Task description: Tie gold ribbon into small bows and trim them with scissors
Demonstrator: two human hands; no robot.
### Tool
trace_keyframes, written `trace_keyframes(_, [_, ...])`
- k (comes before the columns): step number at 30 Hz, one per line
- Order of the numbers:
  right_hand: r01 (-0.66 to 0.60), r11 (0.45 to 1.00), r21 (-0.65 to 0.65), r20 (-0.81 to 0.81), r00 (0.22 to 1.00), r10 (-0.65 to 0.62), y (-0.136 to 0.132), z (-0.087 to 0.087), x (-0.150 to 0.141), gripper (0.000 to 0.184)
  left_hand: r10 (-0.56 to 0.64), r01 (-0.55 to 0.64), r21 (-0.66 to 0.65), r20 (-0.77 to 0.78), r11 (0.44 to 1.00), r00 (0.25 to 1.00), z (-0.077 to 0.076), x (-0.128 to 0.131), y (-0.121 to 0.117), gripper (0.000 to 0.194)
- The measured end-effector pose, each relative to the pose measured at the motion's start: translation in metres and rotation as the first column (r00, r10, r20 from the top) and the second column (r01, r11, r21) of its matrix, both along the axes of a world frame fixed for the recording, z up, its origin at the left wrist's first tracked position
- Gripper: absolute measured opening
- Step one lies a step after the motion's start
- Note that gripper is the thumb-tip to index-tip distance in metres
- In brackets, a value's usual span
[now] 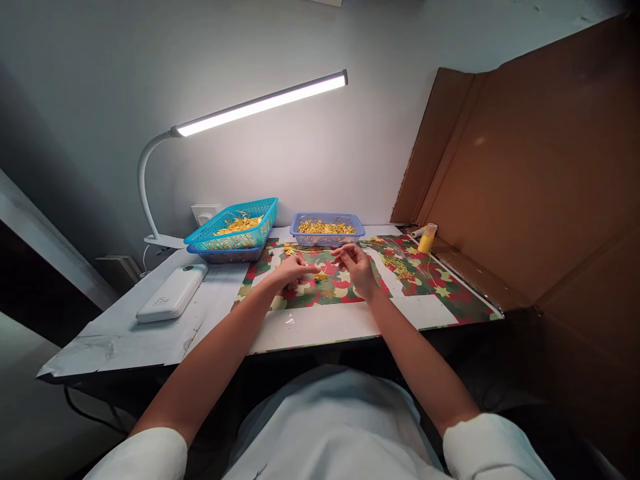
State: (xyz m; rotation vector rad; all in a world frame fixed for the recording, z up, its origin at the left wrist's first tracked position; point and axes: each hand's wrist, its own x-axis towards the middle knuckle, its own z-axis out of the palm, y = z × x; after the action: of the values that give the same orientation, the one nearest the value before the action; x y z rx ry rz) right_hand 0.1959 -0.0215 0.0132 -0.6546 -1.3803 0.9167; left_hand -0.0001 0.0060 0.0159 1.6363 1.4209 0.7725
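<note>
My left hand (292,271) is over the patterned sheet, its fingers curled and its index finger pointing right. Close to that fingertip is a small yellow-gold piece (321,275); whether the hand grips it is unclear. A short gap to the right, my right hand (357,265) is raised slightly with thumb and fingertips brought together. What it pinches, if anything, is too small to make out. Under both hands lies a red, green and cream star-patterned sheet (345,292).
Behind the hands stands a purple basket (327,239) of gold pieces. A teal basket (270,217) with more sits on a blue one at left, near a white power bank (173,293) and lamp (265,103). Yellow thread spool (427,239), gold strands (397,268) and cardboard (525,167) are at right.
</note>
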Motion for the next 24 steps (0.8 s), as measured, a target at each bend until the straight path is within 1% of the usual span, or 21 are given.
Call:
trace_keyframes(1, [-0.001,1.0,0.012,0.035,0.999,0.001,-0.001,0.001,-0.002,0.024,-0.02,0.017,0.093,0.029,0.996,0.999,0.003,0.001,-0.004,0.037])
trace_keyframes(2, [0.002,1.0,0.03,0.061,0.998,-0.004,-0.001,0.001,-0.004,0.024,-0.079,0.068,0.173,0.062,0.983,0.995,0.006,0.004,-0.008,0.04])
trace_keyframes(4, [0.018,0.998,0.061,0.08,0.997,-0.023,0.001,0.001,-0.006,0.025,-0.273,0.237,0.274,0.098,0.932,0.957,0.009,0.012,-0.015,0.043])
trace_keyframes(5, [0.025,0.998,0.065,0.079,0.996,-0.03,0.003,0.0,-0.007,0.025,-0.335,0.293,0.284,0.113,0.913,0.936,0.01,0.017,-0.017,0.041])
trace_keyframes(6, [0.031,0.998,0.058,0.078,0.996,-0.036,0.005,-0.001,-0.007,0.026,-0.375,0.332,0.257,0.143,0.908,0.916,0.01,0.021,-0.018,0.038])
trace_keyframes(7, [0.044,0.998,0.045,0.08,0.996,-0.047,0.007,-0.004,-0.008,0.026,-0.383,0.342,0.211,0.205,0.916,0.901,0.009,0.025,-0.018,0.037])
trace_keyframes(8, [0.066,0.997,0.03,0.093,0.993,-0.069,0.009,-0.006,-0.008,0.026,-0.354,0.322,0.153,0.299,0.934,0.886,0.009,0.027,-0.016,0.037])
trace_keyframes(9, [0.095,0.995,0.023,0.12,0.988,-0.097,0.011,-0.008,-0.008,0.026,-0.298,0.288,0.089,0.408,0.954,0.863,0.008,0.029,-0.014,0.038])
trace_keyframes(11, [0.152,0.987,0.043,0.206,0.966,-0.158,0.011,-0.011,-0.007,0.021,-0.138,0.191,-0.022,0.613,0.981,0.778,0.008,0.028,-0.008,0.039])
trace_keyframes(13, [0.167,0.98,0.105,0.301,0.934,-0.192,0.009,-0.013,-0.008,0.016,-0.005,0.103,-0.094,0.717,0.99,0.697,0.008,0.024,-0.002,0.034])
trace_keyframes(14, [0.155,0.978,0.14,0.338,0.921,-0.195,0.008,-0.012,-0.008,0.015,0.03,0.075,-0.11,0.735,0.991,0.677,0.008,0.022,-0.001,0.031])
trace_keyframes(15, [0.139,0.975,0.171,0.363,0.911,-0.194,0.006,-0.012,-0.008,0.014,0.045,0.055,-0.111,0.737,0.992,0.674,0.007,0.02,0.001,0.027])
trace_keyframes(16, [0.122,0.973,0.196,0.38,0.905,-0.19,0.004,-0.011,-0.009,0.014,0.044,0.044,-0.102,0.722,0.994,0.691,0.006,0.019,0.001,0.025])
trace_keyframes(17, [0.105,0.972,0.212,0.389,0.903,-0.183,0.003,-0.01,-0.009,0.015,0.029,0.04,-0.085,0.687,0.996,0.726,0.004,0.018,0.001,0.024])
trace_keyframes(19, [0.086,0.972,0.22,0.394,0.904,-0.169,0.002,-0.009,-0.009,0.015,-0.032,0.054,-0.023,0.556,0.998,0.83,0.0,0.019,-0.002,0.028])
trace_keyframes(21, [0.097,0.973,0.21,0.38,0.908,-0.173,0.003,-0.009,-0.009,0.016,-0.127,0.111,0.064,0.371,0.992,0.92,-0.005,0.02,-0.005,0.032])
trace_keyframes(22, [0.11,0.974,0.2,0.371,0.911,-0.179,0.004,-0.01,-0.008,0.016,-0.178,0.153,0.11,0.287,0.982,0.941,-0.007,0.022,-0.006,0.032])
trace_keyframes(24, [0.132,0.977,0.166,0.355,0.916,-0.184,0.008,-0.012,-0.008,0.016,-0.256,0.226,0.178,0.172,0.958,0.951,-0.009,0.024,-0.009,0.033])
